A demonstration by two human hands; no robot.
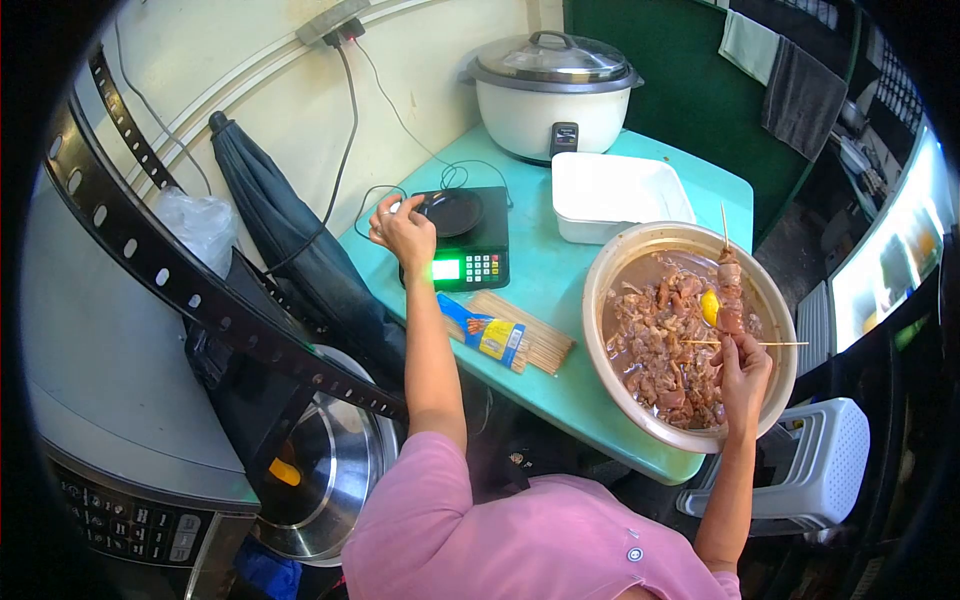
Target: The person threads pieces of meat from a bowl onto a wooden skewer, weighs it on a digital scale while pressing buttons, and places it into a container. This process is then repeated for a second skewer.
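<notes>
My right hand (745, 372) grips the lower end of a meat skewer (731, 290) that points upward over the basin. A bare bamboo stick (790, 344) crosses level at the same fingertips. Below is a large round basin (597, 345) of cut raw meat (645, 345) in brownish liquid, with a yellow lemon piece (710, 307) in it. My left hand (405, 232) is at the left edge of a black digital scale (490, 225), fingers curled around a small whitish spot; I cannot tell what that is. The scale's display glows green.
A pack of bamboo skewers (510, 335) lies before the scale on the turquoise table (625, 445). Behind the basin stands a white tub (615, 195), with a rice cooker (550, 95) farther back. White stools (835, 465) stand right, a metal pot (335, 470) left.
</notes>
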